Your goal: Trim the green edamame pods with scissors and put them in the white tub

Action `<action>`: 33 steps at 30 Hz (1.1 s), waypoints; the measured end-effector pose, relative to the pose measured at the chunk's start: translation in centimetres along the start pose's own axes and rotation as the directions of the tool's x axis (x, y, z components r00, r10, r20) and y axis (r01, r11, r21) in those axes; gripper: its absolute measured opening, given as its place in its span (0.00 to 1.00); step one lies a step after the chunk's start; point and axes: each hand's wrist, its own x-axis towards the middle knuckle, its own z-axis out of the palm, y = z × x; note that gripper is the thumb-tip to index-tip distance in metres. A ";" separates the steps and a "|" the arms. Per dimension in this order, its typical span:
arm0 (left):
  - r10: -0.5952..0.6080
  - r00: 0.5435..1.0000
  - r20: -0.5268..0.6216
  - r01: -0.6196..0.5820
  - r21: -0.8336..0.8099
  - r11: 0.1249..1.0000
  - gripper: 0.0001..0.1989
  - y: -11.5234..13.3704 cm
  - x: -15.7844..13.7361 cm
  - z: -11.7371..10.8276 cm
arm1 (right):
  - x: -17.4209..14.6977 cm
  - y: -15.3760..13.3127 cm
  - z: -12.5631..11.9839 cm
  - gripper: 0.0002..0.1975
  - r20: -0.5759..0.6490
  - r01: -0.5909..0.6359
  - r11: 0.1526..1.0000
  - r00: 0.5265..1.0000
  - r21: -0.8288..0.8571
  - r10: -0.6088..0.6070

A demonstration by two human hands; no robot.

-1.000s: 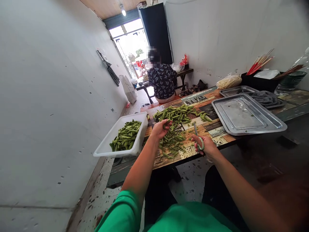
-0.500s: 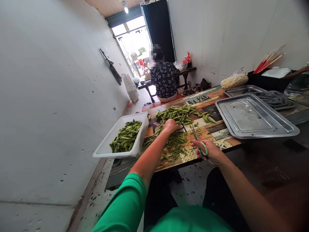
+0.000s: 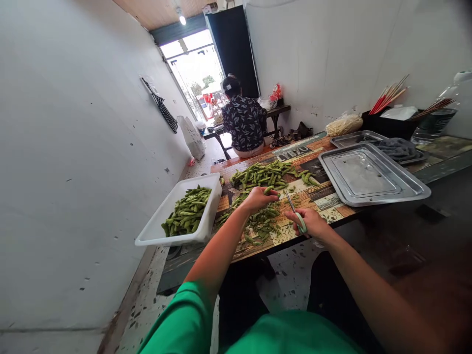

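My left hand [image 3: 259, 199] pinches a green soybean pod [image 3: 268, 190] above the table, close to the scissor blades. In my right hand [image 3: 311, 223] is a pair of scissors [image 3: 301, 222] with pale green handles, the blades pointing away from me toward the pod. Just beyond my hands lies a heap of whole pods [image 3: 261, 173], with a few more pods [image 3: 308, 178] at its right. Snipped green trimmings [image 3: 263, 223] are strewn nearer to me. On the left, a white plastic tub [image 3: 147, 235] holds many pods [image 3: 188, 209].
The patterned table [image 3: 337, 214] carries a metal tray [image 3: 372, 177] at right, with a second tray [image 3: 356, 139] and grey cloth [image 3: 398, 147] behind. A bag of pale noodle-like strands [image 3: 343, 125], a black box [image 3: 391, 125] of sticks and a bottle stand farther back. A person [image 3: 243, 120] sits beyond the table.
My left hand has come away from the heap toward me with a pod, nearing the scissors. The right hand still holds the scissors. The whole view has shifted slightly.
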 end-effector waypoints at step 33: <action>-0.052 0.996 -0.074 0.006 -0.519 0.854 0.21 0.0 -1.7 4.2 | -0.8 0.7 1.4 0.20 -0.017 0.030 0.992 0.999 0.121 -0.028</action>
